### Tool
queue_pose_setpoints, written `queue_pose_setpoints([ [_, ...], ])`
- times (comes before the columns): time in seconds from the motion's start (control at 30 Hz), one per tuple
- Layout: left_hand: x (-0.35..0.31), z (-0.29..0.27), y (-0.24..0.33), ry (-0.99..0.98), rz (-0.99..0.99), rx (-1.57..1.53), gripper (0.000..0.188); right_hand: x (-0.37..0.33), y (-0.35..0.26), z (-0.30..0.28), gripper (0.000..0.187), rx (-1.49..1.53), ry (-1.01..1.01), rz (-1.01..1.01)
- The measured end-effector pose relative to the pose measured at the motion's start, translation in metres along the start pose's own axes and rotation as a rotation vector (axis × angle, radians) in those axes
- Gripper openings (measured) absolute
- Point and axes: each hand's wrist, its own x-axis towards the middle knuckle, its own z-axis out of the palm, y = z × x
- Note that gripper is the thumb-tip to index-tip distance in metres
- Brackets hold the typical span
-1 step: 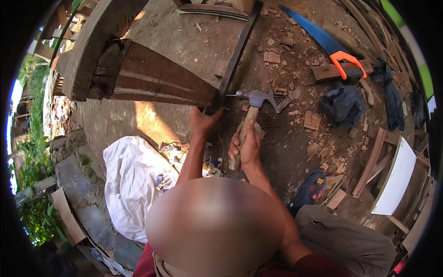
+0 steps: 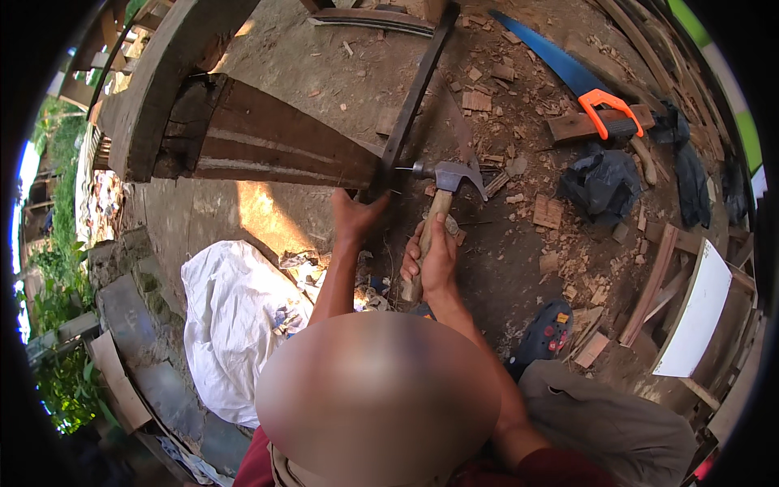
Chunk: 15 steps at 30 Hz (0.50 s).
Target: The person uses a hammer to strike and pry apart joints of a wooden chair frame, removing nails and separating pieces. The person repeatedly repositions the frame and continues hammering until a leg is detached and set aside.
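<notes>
My right hand (image 2: 436,258) is wrapped round the wooden handle of a claw hammer (image 2: 444,199). The hammer's face points left and sits against or very near a nail (image 2: 404,169) that sticks out of a dark narrow wooden strip (image 2: 420,85). That strip stands across the end of a thick brown wooden beam (image 2: 280,134) with pale streaks. At the joint, my left hand (image 2: 357,215) grips the strip's lower end from below, thumb on the right side; its other fingers are mostly hidden behind the wood.
A handsaw (image 2: 568,69) with an orange handle lies on a wood block (image 2: 572,127) at the far right. Black plastic (image 2: 600,185) and wood chips litter the dirt floor. At the left are a white sack (image 2: 227,325) and a heavy post (image 2: 174,69); a white panel (image 2: 696,308) leans at the right.
The hammer and its head have shifted very slightly left, along with the end of the strip. Both hands keep their hold.
</notes>
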Motion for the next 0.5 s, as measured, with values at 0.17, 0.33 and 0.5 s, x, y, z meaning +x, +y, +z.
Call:
queue_pose_setpoints([
  [0.17, 0.000, -0.002, 0.003, -0.021, -0.047, 0.076, 0.048, 0.000, 0.002, -0.004, 0.053, 0.124, 0.145, -0.201],
  [0.33, 0.007, -0.003, -0.002, 0.002, -0.014, 0.056, 0.048, 0.004, 0.003, 0.004, 0.053, -0.018, 0.043, -0.082],
  [0.5, 0.008, -0.001, 0.003, -0.004, -0.003, 0.066, 0.049, 0.004, 0.000, 0.012, 0.051, 0.264, 0.197, -0.239],
])
